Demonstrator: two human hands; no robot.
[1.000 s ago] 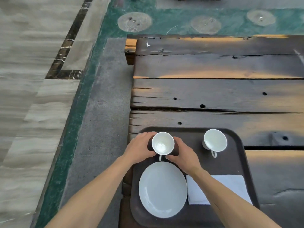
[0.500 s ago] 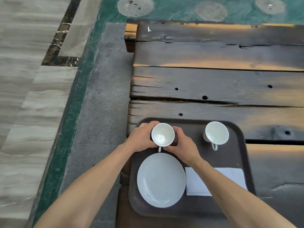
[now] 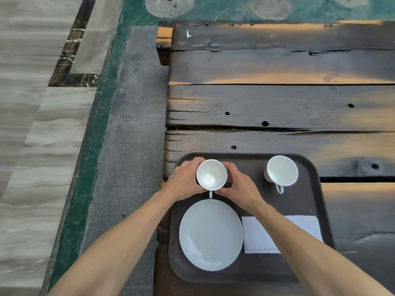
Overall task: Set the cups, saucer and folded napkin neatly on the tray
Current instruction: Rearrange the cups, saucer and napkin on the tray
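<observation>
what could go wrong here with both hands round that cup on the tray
1. The dark brown plastic tray overhangs the near-left corner of the dark plank table; pressing down there might tip it.
2. The left hand and right hand grip the left white china cup, whose handle points at the round white saucer close by; sliding it nearer could knock them together.

glossy white ceramic cups (image 3: 211,174), saucer (image 3: 210,235); matt dark tray (image 3: 307,201); rough weathered wood table (image 3: 277,107).
</observation>
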